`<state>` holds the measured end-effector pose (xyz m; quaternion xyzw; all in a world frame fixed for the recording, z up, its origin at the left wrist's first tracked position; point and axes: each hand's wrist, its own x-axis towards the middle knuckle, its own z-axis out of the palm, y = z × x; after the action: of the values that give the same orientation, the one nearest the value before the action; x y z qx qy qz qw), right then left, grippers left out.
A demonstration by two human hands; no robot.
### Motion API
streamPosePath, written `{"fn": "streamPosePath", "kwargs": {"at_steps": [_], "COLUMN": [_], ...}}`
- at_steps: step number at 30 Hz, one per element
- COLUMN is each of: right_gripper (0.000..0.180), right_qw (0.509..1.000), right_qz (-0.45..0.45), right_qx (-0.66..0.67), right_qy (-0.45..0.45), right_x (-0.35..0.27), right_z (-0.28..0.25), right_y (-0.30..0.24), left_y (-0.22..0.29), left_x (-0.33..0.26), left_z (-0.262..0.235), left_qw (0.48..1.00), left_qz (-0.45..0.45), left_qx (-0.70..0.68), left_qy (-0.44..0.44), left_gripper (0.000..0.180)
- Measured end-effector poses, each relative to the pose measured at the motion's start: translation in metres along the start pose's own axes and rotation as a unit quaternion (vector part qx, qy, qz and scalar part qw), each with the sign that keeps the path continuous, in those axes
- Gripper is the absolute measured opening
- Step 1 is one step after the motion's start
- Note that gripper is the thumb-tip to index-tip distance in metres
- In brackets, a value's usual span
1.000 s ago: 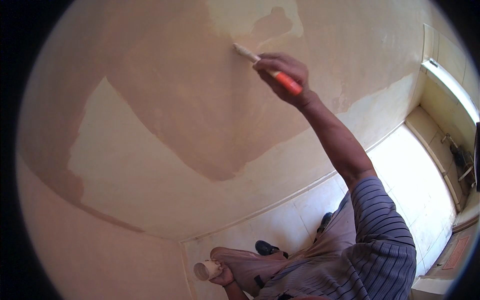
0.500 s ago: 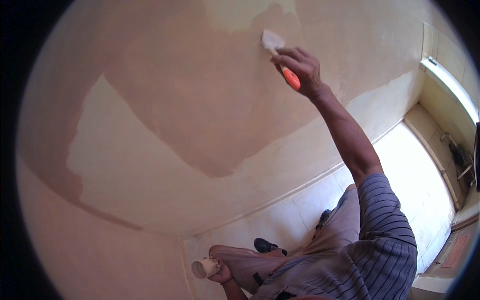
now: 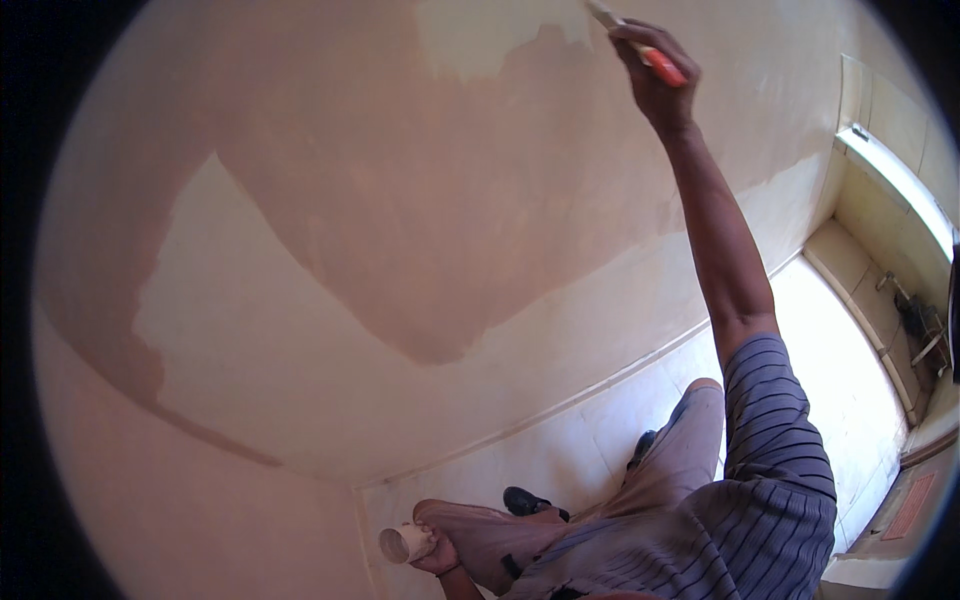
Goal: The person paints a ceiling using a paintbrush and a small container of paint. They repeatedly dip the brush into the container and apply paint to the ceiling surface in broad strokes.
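Observation:
High on the wall, my right hand is closed around a paintbrush with a red-orange handle end. Its bristle end lies close to the top edge of the picture, and I cannot tell whether it touches the wall. Down by my left knee, my left hand grips a pale cup-like container, tilted with its round mouth facing left; what is inside is not clear. The wall carries a large darker pinkish-brown coated area with uneven edges, and a paler patch shows near the top.
Pale floor tiles run along the wall's base, with my dark shoes on them. At the right is a recess with a bright ledge and dark pipe fittings. Another wall meets this one at the lower left.
My right hand has moved up and to the right with the paintbrush, its arm stretched farther. My left hand and the container have barely moved.

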<state>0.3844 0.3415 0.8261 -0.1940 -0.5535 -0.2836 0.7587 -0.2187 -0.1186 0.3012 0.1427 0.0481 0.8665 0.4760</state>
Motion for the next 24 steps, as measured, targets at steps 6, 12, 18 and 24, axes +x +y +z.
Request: {"fn": "streamPosePath", "kwargs": {"at_steps": [6, 12, 18, 24], "right_gripper": [0.017, 0.005, 0.007, 0.013], "right_qw": [0.965, 0.937, 0.991, 0.972], "right_qz": [-0.132, 0.185, 0.089, -0.043], "right_qx": [-0.022, 0.279, 0.04, 0.041], "right_qy": [-0.227, -0.098, 0.093, -0.227], "right_x": [-0.036, -0.009, 0.009, -0.048], "right_z": [0.027, 0.012, -0.009, 0.013], "right_y": [-0.054, -0.003, 0.042, -0.064], "left_y": [0.007, 0.006, 0.003, 0.007], "left_x": [-0.001, -0.004, -0.004, -0.002], "left_z": [-0.013, 0.001, -0.005, 0.0], "left_qw": [0.999, 0.999, 1.0, 1.0], "left_qz": [-0.014, -0.036, -0.003, -0.022], "left_qx": [-0.03, -0.031, -0.019, -0.01], "left_qy": [0.018, 0.007, 0.02, 0.018], "left_gripper": [0.07, 0.066, 0.063, 0.064]}}
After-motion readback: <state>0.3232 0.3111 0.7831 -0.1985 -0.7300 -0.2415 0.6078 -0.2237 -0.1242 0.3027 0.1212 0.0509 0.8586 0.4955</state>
